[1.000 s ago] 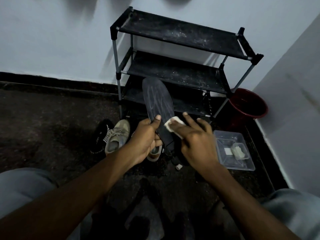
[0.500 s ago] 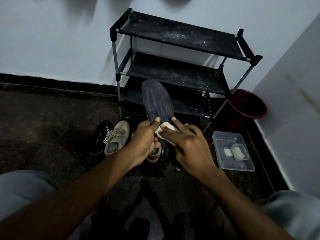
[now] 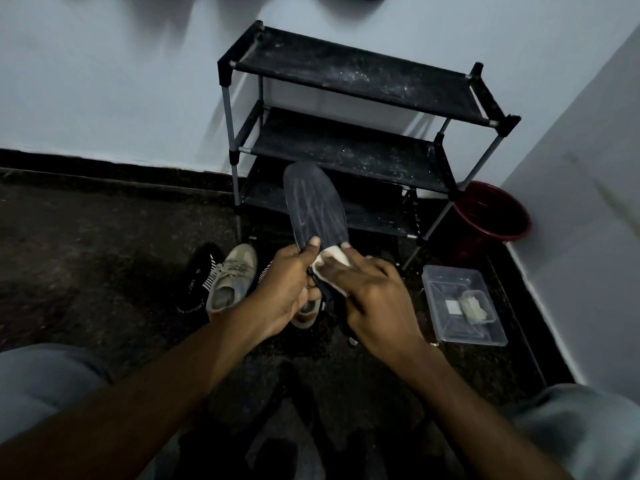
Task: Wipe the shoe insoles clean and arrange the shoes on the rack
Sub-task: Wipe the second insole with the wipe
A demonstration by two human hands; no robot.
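A dark insole with pale wipe streaks stands upright in front of the black three-shelf rack. My left hand grips its lower part, thumb on the face. My right hand presses a white cloth against the insole just below the streaked area, fingers laid over the cloth. A beige sneaker and a black shoe with striped trim lie on the floor to the left of my hands. Another beige shoe is partly hidden under my hands.
A clear plastic tub with small white items sits on the floor to the right. A dark red bucket stands in the corner beside the rack. White walls close off the back and the right side. The floor is dark stone.
My right hand with the cloth has slid left and up along the insole, closer to my left thumb. The insole stays upright in my left hand.
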